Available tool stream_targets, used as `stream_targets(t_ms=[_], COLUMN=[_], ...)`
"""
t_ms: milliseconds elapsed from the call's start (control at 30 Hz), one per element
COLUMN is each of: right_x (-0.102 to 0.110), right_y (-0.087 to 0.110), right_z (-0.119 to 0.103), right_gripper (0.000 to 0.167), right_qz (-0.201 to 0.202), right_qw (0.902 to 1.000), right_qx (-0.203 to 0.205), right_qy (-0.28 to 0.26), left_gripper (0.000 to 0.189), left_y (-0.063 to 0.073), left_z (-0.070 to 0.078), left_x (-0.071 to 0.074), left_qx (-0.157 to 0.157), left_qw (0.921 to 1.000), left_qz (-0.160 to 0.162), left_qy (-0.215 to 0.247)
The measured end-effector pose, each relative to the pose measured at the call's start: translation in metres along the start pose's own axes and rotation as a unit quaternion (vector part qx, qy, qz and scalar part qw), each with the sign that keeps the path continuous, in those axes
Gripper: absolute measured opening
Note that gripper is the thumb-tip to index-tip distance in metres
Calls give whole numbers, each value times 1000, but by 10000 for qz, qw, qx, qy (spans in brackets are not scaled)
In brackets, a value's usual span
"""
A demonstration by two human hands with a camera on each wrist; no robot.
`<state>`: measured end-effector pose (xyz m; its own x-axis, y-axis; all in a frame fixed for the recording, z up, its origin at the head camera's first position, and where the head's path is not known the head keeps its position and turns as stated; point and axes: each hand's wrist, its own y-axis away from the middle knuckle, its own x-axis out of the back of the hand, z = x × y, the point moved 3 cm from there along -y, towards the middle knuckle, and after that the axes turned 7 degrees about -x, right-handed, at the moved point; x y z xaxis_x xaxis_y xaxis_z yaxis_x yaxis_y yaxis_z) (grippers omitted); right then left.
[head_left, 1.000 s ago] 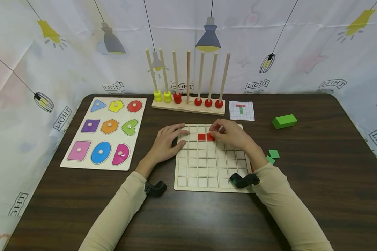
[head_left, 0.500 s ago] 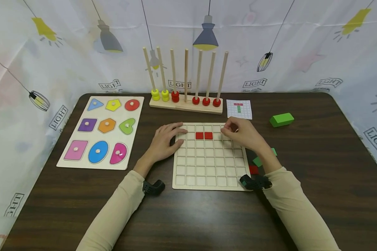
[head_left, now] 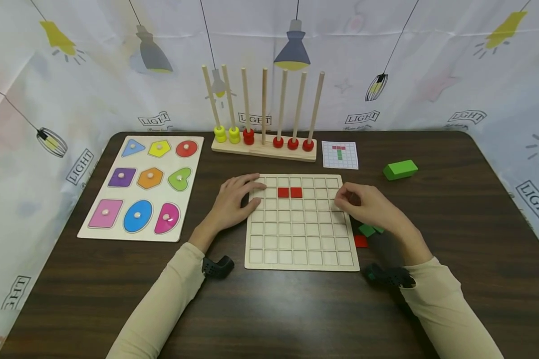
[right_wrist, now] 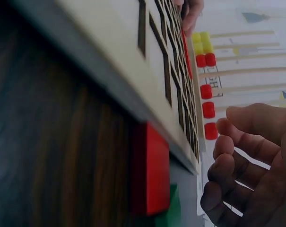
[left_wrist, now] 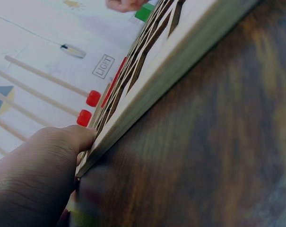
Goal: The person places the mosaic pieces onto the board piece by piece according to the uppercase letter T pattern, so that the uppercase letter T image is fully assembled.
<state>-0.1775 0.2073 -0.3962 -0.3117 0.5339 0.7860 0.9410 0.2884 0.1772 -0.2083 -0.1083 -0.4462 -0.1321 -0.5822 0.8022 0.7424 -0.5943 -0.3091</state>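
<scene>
A pale wooden grid board (head_left: pixel 292 243) lies in front of the person. Two red square tiles (head_left: pixel 289 192) sit side by side in its second row from the top. The left hand (head_left: pixel 231 200) rests on the board's upper left edge, fingers and thumb spread over the rim. Over the board's right edge hovers the right hand (head_left: pixel 372 208). Its fingers are loosely bent with nothing between them, as the right wrist view shows. Below that hand a loose red tile (right_wrist: pixel 154 172) and green tiles (head_left: pixel 367 230) lie beside the board, the green ones partly hidden.
A small card (head_left: pixel 340 155) printed with a red and green T pattern lies behind the board. Near it stands a peg rack (head_left: pixel 262 149) with red and yellow beads. A shape puzzle (head_left: pixel 141 189) is at left, a green block (head_left: pixel 400 170) at right.
The right hand has let go of the second red tile, leaving it in the grid, and moved right to the board's edge. The left hand has stayed on the board.
</scene>
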Motion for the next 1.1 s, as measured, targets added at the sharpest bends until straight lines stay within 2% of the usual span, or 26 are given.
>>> stream_targets(t_ms=[533, 867, 1100], right_x=[5, 2, 0], right_y=[42, 64, 72], right_z=[13, 20, 21], right_gripper=[9, 26, 26], right_qz=[-172, -594, -638], right_qw=[9983, 9969, 9962], right_qx=[-132, 133, 158], right_qy=[537, 506, 571], left_gripper=[32, 32, 33], left_y=[0, 0, 0], left_z=[-2, -1, 0], left_x=[0, 2, -1], left_qx=[43, 55, 83], left_qw=[10000, 10000, 10000], left_qz=[18, 20, -28], left_qy=[3, -4, -2])
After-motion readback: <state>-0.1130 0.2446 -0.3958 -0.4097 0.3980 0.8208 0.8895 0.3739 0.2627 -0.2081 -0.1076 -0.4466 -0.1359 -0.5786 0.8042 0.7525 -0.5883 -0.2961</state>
